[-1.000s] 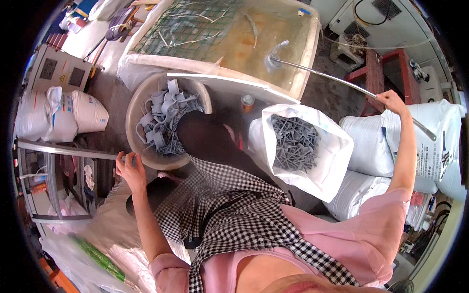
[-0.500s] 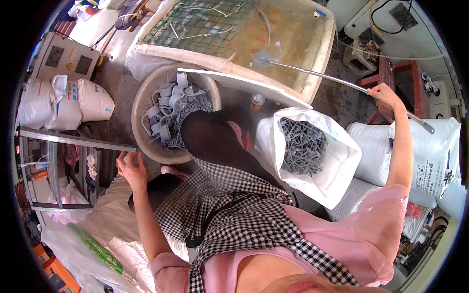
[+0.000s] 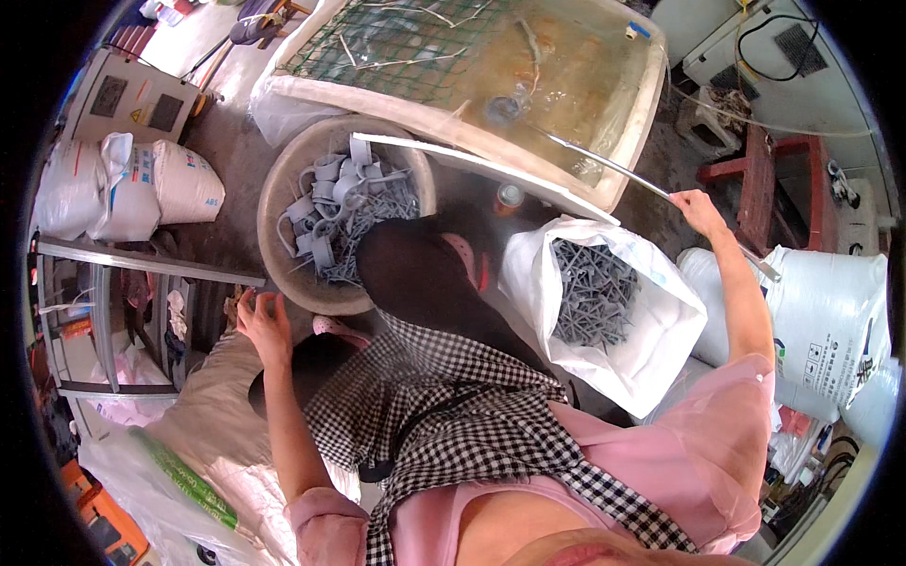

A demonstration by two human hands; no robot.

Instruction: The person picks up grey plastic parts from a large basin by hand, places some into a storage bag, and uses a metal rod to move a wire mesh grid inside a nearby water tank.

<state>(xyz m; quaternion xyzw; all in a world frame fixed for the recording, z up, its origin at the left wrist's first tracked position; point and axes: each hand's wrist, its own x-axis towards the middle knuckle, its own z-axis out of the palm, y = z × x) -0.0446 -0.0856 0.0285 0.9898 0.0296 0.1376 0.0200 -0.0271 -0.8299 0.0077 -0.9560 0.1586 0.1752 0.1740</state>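
Observation:
My right hand (image 3: 698, 212) is closed round a long metal pole (image 3: 623, 172) that slants over the near right rim of a white water tub (image 3: 618, 193). At the pole's far end a roundish grey head (image 3: 503, 110) lies in the cloudy water; its exact kind is blurred by the surface. My left hand (image 3: 264, 325) is raised on the left, fingers loosely bent and apart, with nothing visible in it. It is beside the end of a grey metal rail (image 3: 151, 262). Between my arms, a round basin (image 3: 274, 203) holds grey plastic parts (image 3: 330, 203).
A white sack (image 3: 665, 330) of small grey pieces stands open right of my knee. A white board (image 3: 491, 173) leans between basin and tub. A can (image 3: 508, 198) stands behind the sack. Green netting (image 3: 387, 57) covers the tub's left part. Full bags (image 3: 830, 311) are at right.
My right hand has moved left and slightly down, pulling the pole with it. The pole's head has sunk lower in the water. My left hand has barely shifted.

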